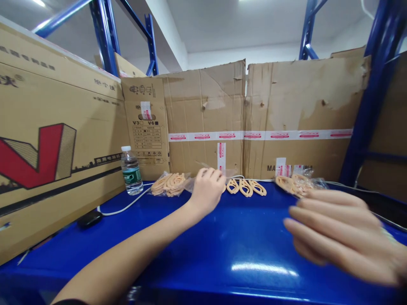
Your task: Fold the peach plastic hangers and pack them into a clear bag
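Observation:
My left hand [208,190] reaches to the back of the blue shelf, its fingers curled down on a clear plastic bag [190,184] whose film shows beside it. Just right of this hand, several beige oval plastic pieces with cut-outs [246,187] lie in a row, one partly hidden by the hand. To its left is a bagged pile of the same beige pieces [170,184]. My right hand [343,237] is raised over the right side, blurred, fingers stretched out with nothing visible in them. Behind it lies another bag of beige pieces [294,184].
A water bottle [131,171] stands at the back left, near a black device [90,219] with a white cable [125,206]. Cardboard sheets [206,106] wall the back, and a large carton [60,127] stands left. Blue posts [365,97] frame the shelf [235,237].

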Demonstrator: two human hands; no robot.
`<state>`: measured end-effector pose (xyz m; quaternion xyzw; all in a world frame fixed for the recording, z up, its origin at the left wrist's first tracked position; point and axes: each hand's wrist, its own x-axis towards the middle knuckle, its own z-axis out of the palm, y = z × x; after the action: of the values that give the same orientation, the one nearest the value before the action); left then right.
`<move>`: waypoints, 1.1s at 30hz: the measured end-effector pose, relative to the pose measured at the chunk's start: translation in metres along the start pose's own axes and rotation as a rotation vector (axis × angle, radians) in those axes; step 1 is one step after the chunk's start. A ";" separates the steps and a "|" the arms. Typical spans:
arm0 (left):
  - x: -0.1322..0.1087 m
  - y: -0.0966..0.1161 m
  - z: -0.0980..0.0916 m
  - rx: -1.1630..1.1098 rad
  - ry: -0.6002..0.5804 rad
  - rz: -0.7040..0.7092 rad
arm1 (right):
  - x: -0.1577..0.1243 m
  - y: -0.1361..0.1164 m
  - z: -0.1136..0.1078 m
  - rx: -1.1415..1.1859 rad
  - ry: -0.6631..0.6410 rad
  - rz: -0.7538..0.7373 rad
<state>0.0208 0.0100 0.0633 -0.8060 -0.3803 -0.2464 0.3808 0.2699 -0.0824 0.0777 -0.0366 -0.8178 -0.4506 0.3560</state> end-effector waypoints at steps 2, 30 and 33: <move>-0.010 0.017 -0.008 -0.021 0.070 0.148 | 0.001 0.023 0.017 -0.041 -0.028 -0.031; -0.048 0.048 -0.026 -0.969 -0.043 0.078 | -0.046 0.035 0.069 0.579 -0.557 0.719; -0.034 0.023 -0.016 -1.369 -0.069 -0.295 | -0.041 0.028 0.069 0.631 -0.572 0.677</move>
<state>0.0171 -0.0266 0.0393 -0.8119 -0.2570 -0.4538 -0.2622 0.2730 -0.0026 0.0493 -0.3106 -0.9201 -0.0157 0.2380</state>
